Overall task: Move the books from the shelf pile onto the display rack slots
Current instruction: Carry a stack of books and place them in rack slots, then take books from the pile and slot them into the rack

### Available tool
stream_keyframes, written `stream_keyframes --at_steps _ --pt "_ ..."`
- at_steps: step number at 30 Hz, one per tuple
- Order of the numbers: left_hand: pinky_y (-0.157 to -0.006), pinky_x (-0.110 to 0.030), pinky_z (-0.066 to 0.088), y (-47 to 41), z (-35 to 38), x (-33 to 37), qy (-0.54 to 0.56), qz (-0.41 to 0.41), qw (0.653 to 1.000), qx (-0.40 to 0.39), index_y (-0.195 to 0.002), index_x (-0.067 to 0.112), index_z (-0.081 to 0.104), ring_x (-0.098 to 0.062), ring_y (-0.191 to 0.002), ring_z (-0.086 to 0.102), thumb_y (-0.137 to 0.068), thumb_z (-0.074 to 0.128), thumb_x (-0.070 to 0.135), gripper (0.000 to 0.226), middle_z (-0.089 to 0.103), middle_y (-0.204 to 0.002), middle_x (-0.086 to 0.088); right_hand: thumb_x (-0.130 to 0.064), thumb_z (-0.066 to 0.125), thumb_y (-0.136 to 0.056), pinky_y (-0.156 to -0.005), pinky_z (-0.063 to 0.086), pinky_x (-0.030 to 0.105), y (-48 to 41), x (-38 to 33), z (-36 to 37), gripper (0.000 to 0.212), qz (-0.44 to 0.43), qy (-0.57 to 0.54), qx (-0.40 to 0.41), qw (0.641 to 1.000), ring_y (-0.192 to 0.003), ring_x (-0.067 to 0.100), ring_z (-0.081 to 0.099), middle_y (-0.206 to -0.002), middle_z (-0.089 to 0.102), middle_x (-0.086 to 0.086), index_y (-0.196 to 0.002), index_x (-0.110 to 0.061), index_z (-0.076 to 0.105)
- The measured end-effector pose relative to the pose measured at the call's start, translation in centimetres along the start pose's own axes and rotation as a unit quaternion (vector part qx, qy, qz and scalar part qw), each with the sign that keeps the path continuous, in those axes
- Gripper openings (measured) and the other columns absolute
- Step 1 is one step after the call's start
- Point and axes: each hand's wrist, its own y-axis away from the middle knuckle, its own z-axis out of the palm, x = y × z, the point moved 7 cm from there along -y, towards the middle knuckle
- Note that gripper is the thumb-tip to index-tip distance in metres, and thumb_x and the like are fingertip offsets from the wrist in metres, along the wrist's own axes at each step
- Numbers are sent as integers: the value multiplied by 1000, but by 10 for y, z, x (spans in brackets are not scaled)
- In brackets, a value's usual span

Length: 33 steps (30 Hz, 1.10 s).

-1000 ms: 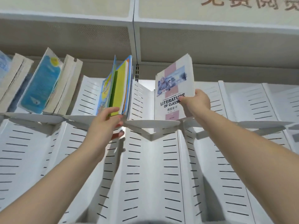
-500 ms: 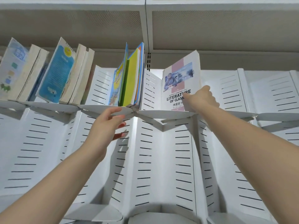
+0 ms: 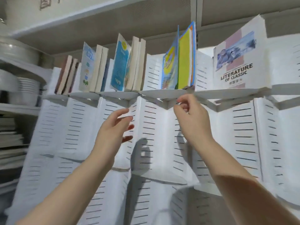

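White slotted panels of the display rack (image 3: 155,127) fill the wall under a pale overhead shelf. Far to the left of the yellow book (image 3: 184,57), side shelves carry stacked white bowls (image 3: 27,88) and, lower down, a blurred pile (image 3: 11,138) of flat books or papers. On the rack's upper ledge, left of the yellow book, brown-edged books (image 3: 66,75) lean in the first slot, then a pale blue book (image 3: 87,67), then a bright blue book (image 3: 120,67) with thick volumes behind it. Below and left of the yellow book, the left hand (image 3: 113,130) hangs in front of the panels, fingers spread, holding nothing. The yellow book stands upright in its own slot. Right beneath its lower corner, the right hand (image 3: 191,117) has loosely curled fingers and grips no book; blur hides whether its fingertips touch the ledge. Right of the yellow book, the Literature of Classic book (image 3: 238,62) stands facing out in the next slot.
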Motion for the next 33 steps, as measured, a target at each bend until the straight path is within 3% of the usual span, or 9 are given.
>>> stream_keyframes --at_steps 5,10,14,19,22,25,29,31,33 --pt "-72 -27 56 40 -133 -15 -38 -8 997 64 -103 34 62 -12 -86 68 -89 57 18 22 70 -93 5 -17 54 -87 -62 37 25 121 -24 136 10 102 -143 -99 980 -55 3 46 -57 56 -19 -84 -26 57" --pt "-69 -28 51 56 -293 -41 -127 -43 985 104 -104 36 62 -12 -81 63 -88 58 19 24 66 -86 4 -15 56 -87 -64 41 23 211 -76 274 13 167 -219 -145 950 -64 11 52 -55 56 -18 -81 -26 59" --pt "-65 -20 48 57 -412 -51 -185 -60 969 151 -95 35 63 -3 -73 62 -92 50 14 26 70 -87 3 -12 55 -90 -52 38 13 260 -112 369 18 222 -272 -171 921 -62 14 50 -59 57 -11 -78 -27 59" --pt "-69 -33 48 46 -527 -68 -256 -89 943 191 -92 31 66 -12 -74 61 -94 48 17 23 69 -81 2 -11 55 -90 -56 37 21 280 -153 459 22 194 -282 -189 920 -62 24 51 -60 57 0 -76 -28 58" --pt "-72 -32 49 28 -581 -84 -281 -90 931 216 -90 24 67 -16 -78 64 -94 47 17 22 70 -78 0 -16 54 -91 -54 36 21 285 -165 520 19 181 -293 -218 913 -59 24 49 -62 60 2 -77 -28 58" --pt "-66 -26 46 -4 -629 -105 -295 -81 923 232 -88 20 67 -13 -73 62 -94 47 17 22 67 -72 1 -18 55 -92 -47 33 16 286 -166 596 20 197 -314 -235 899 -48 8 42 -55 57 -11 -77 -30 59" --pt "-63 -21 45 -69 -678 -118 -334 -49 910 243 -82 28 64 -9 -66 60 -94 48 18 23 64 -66 6 -17 56 -91 -54 41 12 265 -169 693 21 216 -351 -240 879 -63 12 50 -58 55 -8 -75 -29 58" --pt "-66 -24 48 -103 -697 -121 -353 -42 905 235 -80 31 63 -1 -63 60 -94 48 18 24 65 -65 7 -14 54 -93 -47 41 8 252 -172 734 19 236 -368 -248 864 -61 13 48 -56 50 -7 -79 -27 57" --pt "-72 -28 50 -130 -717 -127 -348 -35 906 238 -79 34 61 4 -60 59 -93 49 19 24 66 -70 15 -18 53 -94 -43 40 15 242 -173 769 13 235 -347 -253 872 -54 11 45 -52 51 -12 -86 -28 57"
